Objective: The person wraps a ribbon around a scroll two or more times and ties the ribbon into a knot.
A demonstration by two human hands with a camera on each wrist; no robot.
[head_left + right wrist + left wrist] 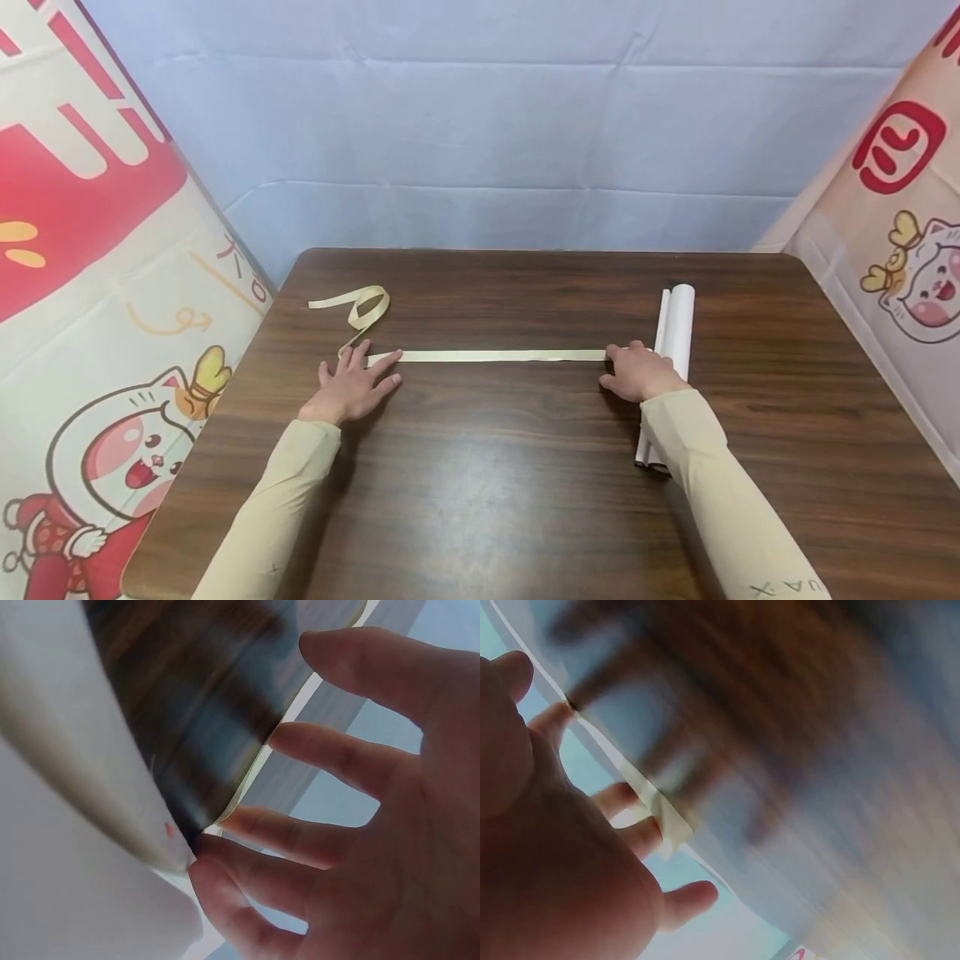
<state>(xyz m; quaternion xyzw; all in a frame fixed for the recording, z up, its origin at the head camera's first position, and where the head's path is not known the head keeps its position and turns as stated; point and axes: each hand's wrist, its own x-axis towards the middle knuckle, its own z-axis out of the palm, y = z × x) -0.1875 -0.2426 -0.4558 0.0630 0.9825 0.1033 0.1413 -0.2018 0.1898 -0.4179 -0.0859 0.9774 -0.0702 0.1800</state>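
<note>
Three cloths close in the scene: a pale blue backdrop (495,125) with crease lines across the far side, a left panel (82,333) printed in red and white with a cartoon cat, and a right panel (832,225) with a red emblem and a similar cat. Between them stands a dark brown table (480,517) with wood grain, rounded far corners and a pale gleam of light near its middle. Two cream sleeves come in from the near edge, the left sleeve (270,508) and the right sleeve (727,492), the latter with dark lettering. A white roll (682,325) lies on the right part of the table, pointing away from the person, with a narrow white strip along its left side; the right forearm crosses over it. The left hand (352,383) is palm down on the left part of the table, its fingers spread wide and nearly straight, some fingertips touching the ribbon (502,356). The right hand (642,373) rests just left of the roll, fingers apart and fairly straight, fingertips on the other end of the ribbon and the lowest ones at the roll's edge. The pale yellow ribbon lies flat and straight across the table between both hands; beyond the left hand it turns up into a loose loop (367,308), its free end pointing left.
</note>
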